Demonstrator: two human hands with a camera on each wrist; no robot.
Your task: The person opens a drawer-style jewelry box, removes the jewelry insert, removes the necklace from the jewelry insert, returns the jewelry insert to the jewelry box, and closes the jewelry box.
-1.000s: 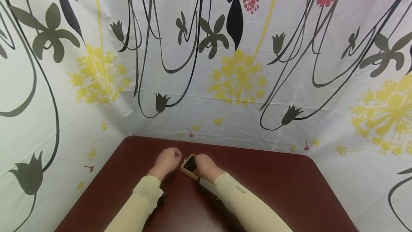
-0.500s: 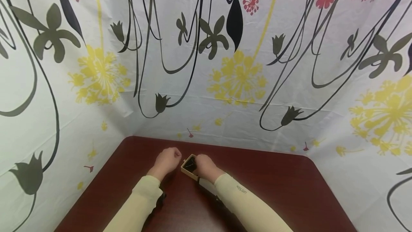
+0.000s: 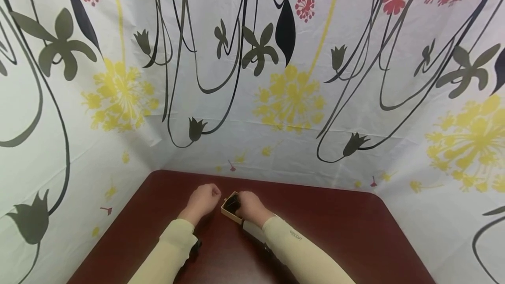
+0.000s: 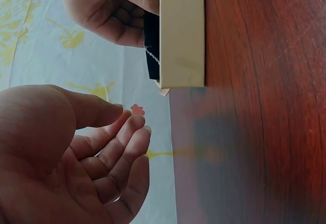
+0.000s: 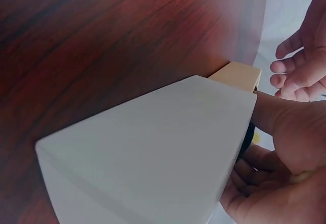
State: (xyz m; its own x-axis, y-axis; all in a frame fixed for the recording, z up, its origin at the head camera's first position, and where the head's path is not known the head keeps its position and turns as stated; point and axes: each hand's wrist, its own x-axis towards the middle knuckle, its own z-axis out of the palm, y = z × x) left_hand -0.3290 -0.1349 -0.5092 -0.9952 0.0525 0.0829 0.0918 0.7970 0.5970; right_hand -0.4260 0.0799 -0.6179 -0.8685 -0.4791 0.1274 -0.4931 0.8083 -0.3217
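Note:
A slim drawer-style jewelry box lies on the table, its tan tray (image 3: 232, 217) pulled partway out of a white sleeve (image 5: 147, 147). Inside the tray is a black insert (image 3: 231, 205), which stands slightly above the tray wall in the left wrist view. A thin silver chain (image 4: 152, 56) runs over the insert's edge. My right hand (image 3: 252, 208) pinches the insert, thumb on the near side and curled fingers behind it. Beside the tray's far end, my left hand (image 3: 204, 198) hovers with loosely curled fingers, thumb close to the index finger, holding nothing visible.
The dark red wooden table (image 3: 335, 231) has rounded back corners. A white cloth (image 3: 221, 100) with printed flowers hangs behind it and along both sides. A small tab (image 4: 164, 90) sticks out from the tray's end.
The head view has tipped up a little, so the scene sits slightly lower. Both hands and the box keep nearly the same places.

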